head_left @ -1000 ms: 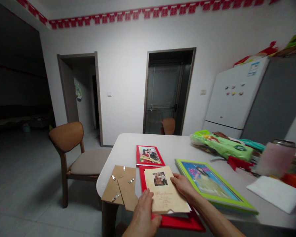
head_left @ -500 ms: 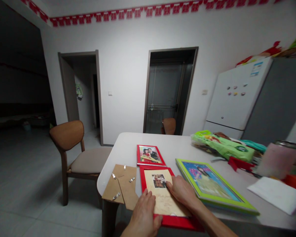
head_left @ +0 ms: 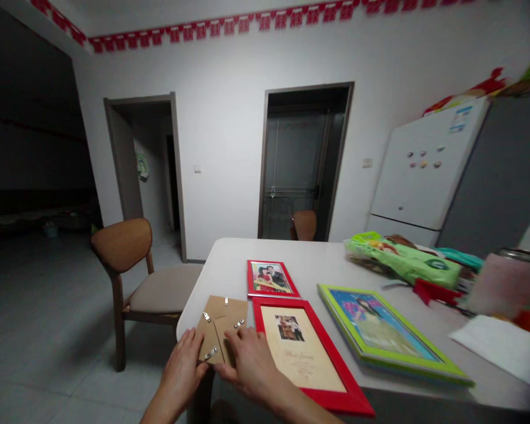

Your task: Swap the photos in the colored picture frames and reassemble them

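A brown picture-frame backing board (head_left: 212, 330) with several metal clips and a cut flap lies at the table's front left corner. My left hand (head_left: 182, 365) grips its left edge, thumb near the bottom. Across from it, my right hand (head_left: 251, 360) holds the right side, with fingers on top and thumb low; the hands hide the board's lower part. Just right of that hand lies a red photo frame (head_left: 335, 353), with a cream insert sheet (head_left: 307, 347) bearing a small picture inside it. A smaller red frame (head_left: 250, 280) with a couple's photo lies behind.
A green photo frame (head_left: 424, 371) lies on the white table (head_left: 234, 250) to the right. Beyond it are a green packet (head_left: 406, 259), a pink jar (head_left: 506, 285) and a folded white sheet (head_left: 499, 347). A wooden chair (head_left: 121, 244) stands left of the table.
Both hands have moved left from the red frame and its cream sheet onto the brown backing board. The sheet now sits inside the uncovered red frame.
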Motion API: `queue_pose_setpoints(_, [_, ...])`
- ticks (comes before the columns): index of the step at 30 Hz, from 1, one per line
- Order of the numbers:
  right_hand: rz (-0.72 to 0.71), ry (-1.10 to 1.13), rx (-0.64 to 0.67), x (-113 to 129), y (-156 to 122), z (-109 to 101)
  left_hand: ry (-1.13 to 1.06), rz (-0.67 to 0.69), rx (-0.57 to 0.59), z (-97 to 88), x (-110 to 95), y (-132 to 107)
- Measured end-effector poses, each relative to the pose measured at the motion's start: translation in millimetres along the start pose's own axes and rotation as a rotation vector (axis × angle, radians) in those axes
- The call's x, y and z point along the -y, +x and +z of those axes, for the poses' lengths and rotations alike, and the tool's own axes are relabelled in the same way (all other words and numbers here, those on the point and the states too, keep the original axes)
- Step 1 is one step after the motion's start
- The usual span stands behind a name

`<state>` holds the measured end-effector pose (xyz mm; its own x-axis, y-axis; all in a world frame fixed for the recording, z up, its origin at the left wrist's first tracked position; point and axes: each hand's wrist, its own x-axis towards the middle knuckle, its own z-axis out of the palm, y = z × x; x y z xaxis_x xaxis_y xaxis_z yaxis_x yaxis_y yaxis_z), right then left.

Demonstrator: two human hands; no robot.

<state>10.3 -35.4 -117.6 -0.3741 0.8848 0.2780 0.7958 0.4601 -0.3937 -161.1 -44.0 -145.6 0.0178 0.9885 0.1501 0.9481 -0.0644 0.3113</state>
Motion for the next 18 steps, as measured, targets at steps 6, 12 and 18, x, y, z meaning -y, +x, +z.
queue_pose_setpoints(6, [0.017, 0.186, -0.13, -10, 8, 8, -0.052, 0.049, -0.018, -9.4, -13, 3])
queue_pose_setpoints(12, [-0.019, 0.255, -0.184, -42, -24, -49, -0.178, 0.212, -0.117, -15.3, -67, -5])
queue_pose_setpoints(18, [0.085, 0.184, -0.132, -95, -68, -79, -0.263, 0.331, 0.04, 1.5, -127, -12])
